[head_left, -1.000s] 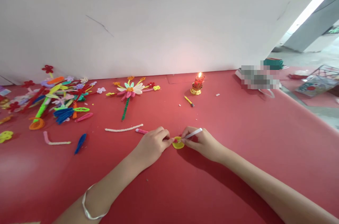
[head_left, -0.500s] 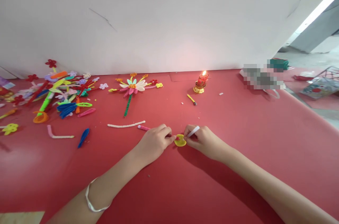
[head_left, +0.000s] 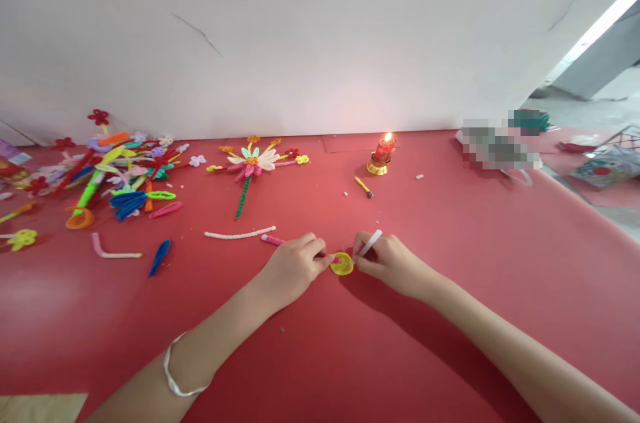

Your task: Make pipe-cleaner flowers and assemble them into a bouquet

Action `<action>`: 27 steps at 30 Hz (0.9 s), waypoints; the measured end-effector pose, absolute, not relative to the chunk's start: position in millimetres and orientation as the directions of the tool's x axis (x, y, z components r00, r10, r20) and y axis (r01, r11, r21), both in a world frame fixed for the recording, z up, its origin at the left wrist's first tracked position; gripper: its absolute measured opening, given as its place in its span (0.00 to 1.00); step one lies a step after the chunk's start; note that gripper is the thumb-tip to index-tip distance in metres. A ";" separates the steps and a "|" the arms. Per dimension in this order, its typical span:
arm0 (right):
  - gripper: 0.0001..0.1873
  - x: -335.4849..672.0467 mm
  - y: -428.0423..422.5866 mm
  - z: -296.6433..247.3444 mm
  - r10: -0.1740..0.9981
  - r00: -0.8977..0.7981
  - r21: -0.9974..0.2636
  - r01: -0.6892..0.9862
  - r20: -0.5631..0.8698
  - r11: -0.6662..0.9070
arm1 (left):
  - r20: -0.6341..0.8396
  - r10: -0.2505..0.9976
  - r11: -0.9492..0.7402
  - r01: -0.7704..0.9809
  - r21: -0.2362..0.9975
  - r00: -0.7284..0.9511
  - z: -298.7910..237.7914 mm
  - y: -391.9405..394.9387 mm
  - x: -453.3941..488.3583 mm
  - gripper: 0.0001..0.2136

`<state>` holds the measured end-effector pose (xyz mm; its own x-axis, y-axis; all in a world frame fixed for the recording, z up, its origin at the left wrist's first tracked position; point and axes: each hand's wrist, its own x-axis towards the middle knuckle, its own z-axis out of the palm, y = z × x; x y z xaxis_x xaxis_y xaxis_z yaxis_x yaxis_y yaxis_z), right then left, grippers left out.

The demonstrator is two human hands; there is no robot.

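Observation:
My left hand (head_left: 295, 266) is closed on a pink fuzzy pipe-cleaner stem (head_left: 273, 240), whose far end sticks out behind the fingers. Pink also shows at my left fingertips, against a round yellow pipe-cleaner piece (head_left: 343, 267) lying low over the table. My right hand (head_left: 390, 261) pinches a white glue stick (head_left: 371, 243), which slants up out of the fingers. The right fingertips are at the yellow piece's right edge; whether they touch it I cannot tell.
A lit red candle (head_left: 383, 155) in a gold holder stands by the wall, with a short yellow stick (head_left: 363, 187) before it. A pipe-cleaner flower (head_left: 251, 161) lies to its left. Farther left is a heap of colourful flowers (head_left: 123, 163). A cream pipe cleaner (head_left: 240, 235) lies nearby.
My right hand has drawn slightly to the right, uncovering more of the yellow piece, which now shows as a full round. My left hand keeps its hold.

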<state>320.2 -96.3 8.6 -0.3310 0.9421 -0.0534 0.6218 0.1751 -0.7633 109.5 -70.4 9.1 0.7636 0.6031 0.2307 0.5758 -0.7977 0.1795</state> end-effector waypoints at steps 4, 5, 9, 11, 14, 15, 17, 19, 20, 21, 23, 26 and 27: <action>0.07 320.0 -97.0 7.9 0.939 -0.342 -0.748 0.634 -0.041 0.198 | 0.229 0.615 -0.788 0.582 0.201 0.754 10.3 -70.8 110.1 0.17; 0.07 319.5 -97.4 8.1 0.938 -0.345 -0.745 0.635 -0.036 0.205 | 0.226 0.617 -0.786 0.584 0.202 0.754 10.4 -70.8 110.1 0.17; 0.07 316.8 -99.0 10.4 0.938 -0.347 -0.725 0.653 -0.025 0.222 | 0.190 0.612 -0.791 0.584 0.183 0.768 10.7 -70.4 110.0 0.17; 0.06 315.5 -99.4 11.4 0.939 -0.343 -0.710 0.667 -0.024 0.225 | 0.192 0.609 -0.793 0.583 0.176 0.770 10.8 -70.2 110.0 0.16; 0.06 315.3 -99.1 11.1 0.940 -0.342 -0.702 0.672 -0.013 0.234 | 0.201 0.613 -0.790 0.585 0.185 0.764 10.7 -70.2 110.0 0.15; 0.06 315.8 -98.8 10.6 0.939 -0.343 -0.706 0.667 -0.008 0.237 | 0.198 0.620 -0.784 0.591 0.191 0.759 10.7 -70.3 110.1 0.15; 0.06 317.1 -98.0 9.5 0.938 -0.347 -0.719 0.654 -0.008 0.236 | 0.196 0.637 -0.771 0.605 0.201 0.746 10.5 -70.7 110.2 0.15; 0.07 318.6 -97.3 8.5 0.936 -0.350 -0.727 0.649 -0.023 0.225 | 0.210 0.639 -0.769 0.607 0.202 0.740 10.1 -71.1 110.4 0.15; 0.08 319.2 -97.1 8.2 0.936 -0.351 -0.729 0.648 -0.032 0.218 | 0.221 0.634 -0.773 0.601 0.200 0.742 10.0 -71.2 110.4 0.15; 0.09 319.7 -96.9 7.9 0.936 -0.351 -0.730 0.649 -0.039 0.213 | 0.231 0.628 -0.778 0.596 0.198 0.743 9.8 -71.3 110.5 0.15; 0.10 320.0 -96.8 7.8 0.935 -0.351 -0.730 0.650 -0.040 0.213 | 0.242 0.619 -0.786 0.588 0.193 0.747 9.5 -71.1 110.5 0.15; 0.12 319.7 -96.8 8.2 0.934 -0.354 -0.725 0.653 -0.036 0.219 | 0.251 0.608 -0.794 0.583 0.175 0.753 8.9 -70.4 110.0 0.14; 0.12 319.5 -96.8 8.4 0.935 -0.353 -0.722 0.656 -0.035 0.220 | 0.253 0.600 -0.800 0.578 0.163 0.759 8.8 -70.2 109.7 0.14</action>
